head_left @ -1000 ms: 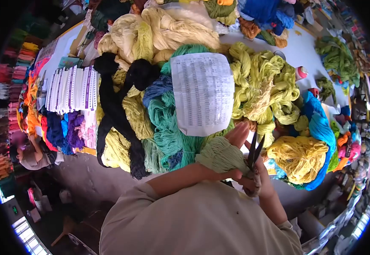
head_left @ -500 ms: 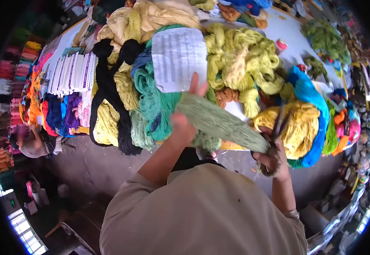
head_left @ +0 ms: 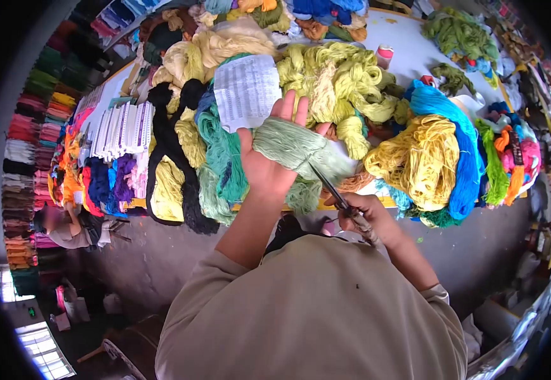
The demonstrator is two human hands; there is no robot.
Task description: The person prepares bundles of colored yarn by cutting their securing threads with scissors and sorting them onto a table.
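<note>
A skein of pale green yarn [head_left: 294,147] lies across the palm of my left hand [head_left: 268,166], which bears it with fingers spread and thumb out to the left. Closed around the handles of a pair of dark scissors [head_left: 329,183] is my right hand [head_left: 371,218]. The scissors point up and left, their tip right at the skein's tied middle. Just behind my left fingers, a printed paper sheet [head_left: 243,92] rests on the yarn pile. Under my hands, more pale green yarn [head_left: 304,196] hangs at the table's front edge.
Green yarn [head_left: 228,168], black yarn [head_left: 174,152] and a stack of white booklets [head_left: 123,130] lie to the left. Yellow yarn [head_left: 424,161] and blue yarn [head_left: 459,171] lie right. A pink-and-white cone [head_left: 384,56] stands behind. Another person [head_left: 66,231] is at the far left.
My right hand has moved left with the scissors, bringing their tip to the skein. The skein's right end is out of my right hand, and my left palm has turned up beneath it.
</note>
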